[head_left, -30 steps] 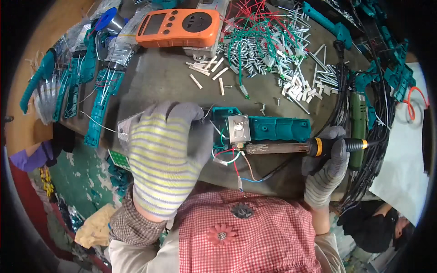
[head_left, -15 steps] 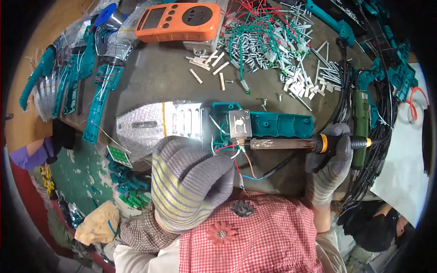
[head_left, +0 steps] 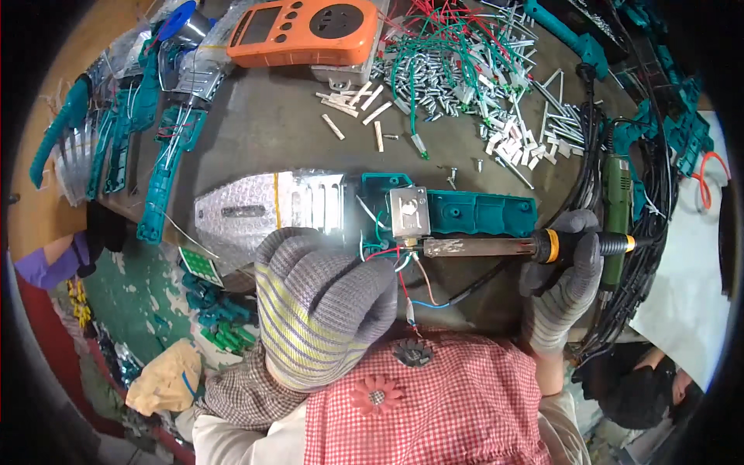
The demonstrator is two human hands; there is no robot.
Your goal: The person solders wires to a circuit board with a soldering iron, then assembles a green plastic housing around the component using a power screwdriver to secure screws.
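Beside the teal housing (head_left: 492, 215), the right hand (head_left: 559, 291) grasps the soldering iron (head_left: 477, 247) by its handle (head_left: 566, 246), presumably away from heat, aimed near the wires (head_left: 425, 276), while the curled left hand's (head_left: 322, 306) hold, if any, is hidden.

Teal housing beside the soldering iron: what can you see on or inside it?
A silvery metal part sits on the housing, with white and green wires left of it. Anything beneath that part is covered.
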